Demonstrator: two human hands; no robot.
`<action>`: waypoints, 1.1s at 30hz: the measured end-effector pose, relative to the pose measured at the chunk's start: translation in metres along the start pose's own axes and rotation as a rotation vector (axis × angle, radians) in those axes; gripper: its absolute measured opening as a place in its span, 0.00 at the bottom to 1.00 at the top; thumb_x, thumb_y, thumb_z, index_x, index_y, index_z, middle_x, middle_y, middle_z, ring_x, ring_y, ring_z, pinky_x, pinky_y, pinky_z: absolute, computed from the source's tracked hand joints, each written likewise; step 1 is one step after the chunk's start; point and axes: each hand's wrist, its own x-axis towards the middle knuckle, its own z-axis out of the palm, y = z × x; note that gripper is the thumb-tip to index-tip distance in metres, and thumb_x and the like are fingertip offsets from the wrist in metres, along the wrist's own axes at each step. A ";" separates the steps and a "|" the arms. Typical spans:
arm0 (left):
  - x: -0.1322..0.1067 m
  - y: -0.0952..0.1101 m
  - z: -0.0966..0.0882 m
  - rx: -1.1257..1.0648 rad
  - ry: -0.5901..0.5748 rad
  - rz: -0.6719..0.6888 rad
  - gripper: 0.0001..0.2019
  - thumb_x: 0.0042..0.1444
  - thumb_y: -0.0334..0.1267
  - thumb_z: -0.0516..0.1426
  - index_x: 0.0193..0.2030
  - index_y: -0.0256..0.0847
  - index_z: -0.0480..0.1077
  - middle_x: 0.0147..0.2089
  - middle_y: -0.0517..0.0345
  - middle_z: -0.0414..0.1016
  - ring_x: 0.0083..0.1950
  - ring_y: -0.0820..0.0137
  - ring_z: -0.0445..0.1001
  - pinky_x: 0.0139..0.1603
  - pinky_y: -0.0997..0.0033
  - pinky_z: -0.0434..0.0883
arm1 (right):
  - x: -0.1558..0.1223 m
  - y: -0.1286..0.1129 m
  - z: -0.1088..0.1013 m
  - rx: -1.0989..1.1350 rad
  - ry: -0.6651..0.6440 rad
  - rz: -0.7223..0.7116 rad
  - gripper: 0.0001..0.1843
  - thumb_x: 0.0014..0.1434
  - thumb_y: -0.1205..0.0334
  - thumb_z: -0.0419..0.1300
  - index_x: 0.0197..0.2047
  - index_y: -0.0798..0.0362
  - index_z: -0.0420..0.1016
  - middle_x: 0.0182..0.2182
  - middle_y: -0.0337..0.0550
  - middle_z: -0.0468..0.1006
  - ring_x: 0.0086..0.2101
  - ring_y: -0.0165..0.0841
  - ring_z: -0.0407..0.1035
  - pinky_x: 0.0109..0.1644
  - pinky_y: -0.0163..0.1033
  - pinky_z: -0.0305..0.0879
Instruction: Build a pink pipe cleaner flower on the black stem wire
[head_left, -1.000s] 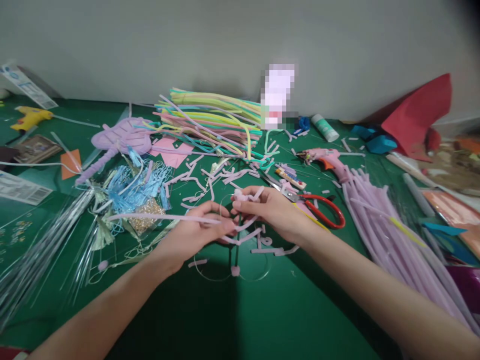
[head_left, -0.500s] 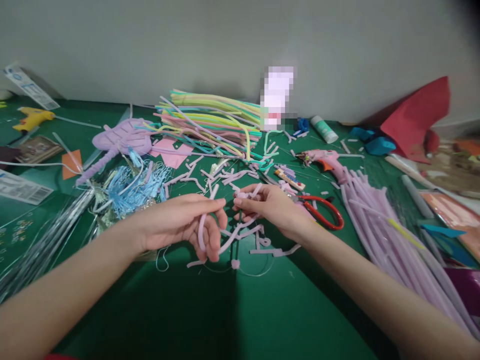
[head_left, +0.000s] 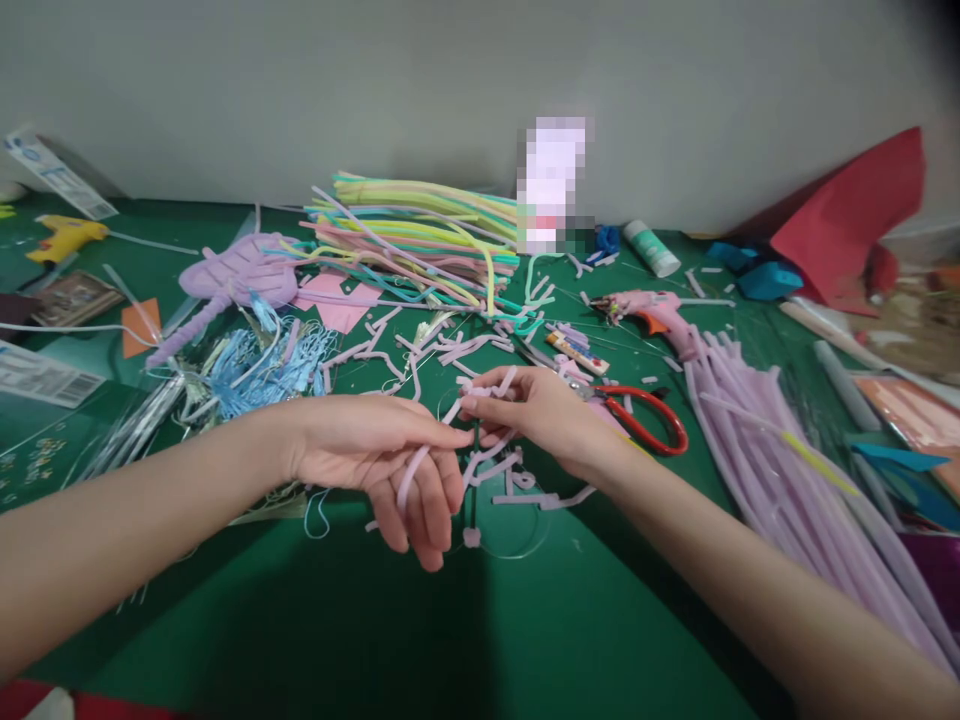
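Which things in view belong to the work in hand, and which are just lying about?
In use, or seemingly for it:
lilac strip, in the left hand
lilac piece, pinched by the right hand
probably the lilac bundle and red-handled cutters

Seemingly just lying about:
yellow glue gun
blue tassels
red sheet
green-white tube

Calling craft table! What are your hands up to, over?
Left hand: palm showing, purple strip across it. Right hand: pinching a small purple piece. Nearby: loose purple scraps, red-handled scissors.
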 end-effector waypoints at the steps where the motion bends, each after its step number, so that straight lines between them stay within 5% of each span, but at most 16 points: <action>1: 0.001 0.000 0.000 -0.007 0.012 -0.005 0.24 0.62 0.52 0.56 0.26 0.34 0.79 0.28 0.41 0.83 0.30 0.62 0.83 0.23 0.77 0.78 | 0.000 0.000 0.000 0.000 -0.006 -0.004 0.10 0.51 0.63 0.71 0.34 0.54 0.74 0.23 0.36 0.80 0.21 0.24 0.74 0.27 0.28 0.73; 7: 0.004 0.000 0.001 -0.044 0.211 0.083 0.25 0.64 0.52 0.54 0.29 0.33 0.80 0.31 0.40 0.84 0.33 0.64 0.84 0.23 0.81 0.76 | -0.005 -0.005 0.001 -0.064 -0.004 -0.032 0.11 0.51 0.61 0.72 0.33 0.54 0.75 0.21 0.33 0.78 0.18 0.23 0.71 0.25 0.28 0.70; 12: -0.016 0.009 0.006 0.080 0.388 0.235 0.23 0.55 0.57 0.61 0.34 0.35 0.81 0.38 0.38 0.84 0.41 0.56 0.84 0.28 0.74 0.79 | -0.003 -0.001 -0.003 -0.023 -0.040 -0.012 0.12 0.51 0.60 0.71 0.34 0.54 0.74 0.23 0.36 0.79 0.22 0.26 0.75 0.26 0.29 0.72; 14: -0.026 0.011 0.006 0.218 0.523 0.350 0.18 0.51 0.54 0.64 0.35 0.39 0.82 0.39 0.43 0.84 0.43 0.54 0.83 0.23 0.76 0.75 | -0.002 0.001 -0.005 -0.010 -0.038 -0.001 0.11 0.52 0.60 0.71 0.34 0.54 0.74 0.24 0.37 0.80 0.24 0.28 0.77 0.27 0.29 0.73; 16: -0.035 0.011 0.006 0.472 0.658 0.410 0.14 0.48 0.50 0.67 0.37 0.44 0.82 0.39 0.51 0.84 0.33 0.61 0.82 0.16 0.79 0.68 | 0.000 0.002 -0.007 0.000 -0.033 0.008 0.10 0.53 0.61 0.71 0.34 0.54 0.74 0.25 0.38 0.80 0.25 0.28 0.78 0.27 0.28 0.73; 19: -0.044 0.003 0.005 0.803 0.807 0.521 0.21 0.41 0.46 0.71 0.45 0.53 0.82 0.39 0.60 0.83 0.24 0.70 0.75 0.16 0.79 0.64 | 0.000 0.002 -0.009 0.035 -0.035 0.009 0.10 0.53 0.62 0.70 0.34 0.54 0.74 0.27 0.39 0.81 0.25 0.28 0.78 0.27 0.28 0.73; 26: -0.031 -0.015 0.000 0.965 0.778 0.871 0.08 0.47 0.50 0.68 0.32 0.53 0.83 0.36 0.58 0.81 0.35 0.65 0.77 0.36 0.72 0.71 | 0.000 0.002 -0.007 0.058 -0.048 0.025 0.10 0.53 0.63 0.70 0.34 0.54 0.73 0.29 0.40 0.82 0.25 0.28 0.78 0.27 0.28 0.73; 33: -0.005 -0.016 -0.001 1.015 0.849 1.034 0.06 0.51 0.44 0.67 0.32 0.46 0.80 0.34 0.57 0.79 0.38 0.65 0.75 0.41 0.70 0.70 | -0.003 0.002 -0.005 0.036 -0.122 0.000 0.12 0.52 0.58 0.71 0.34 0.55 0.75 0.28 0.38 0.81 0.24 0.26 0.77 0.26 0.27 0.72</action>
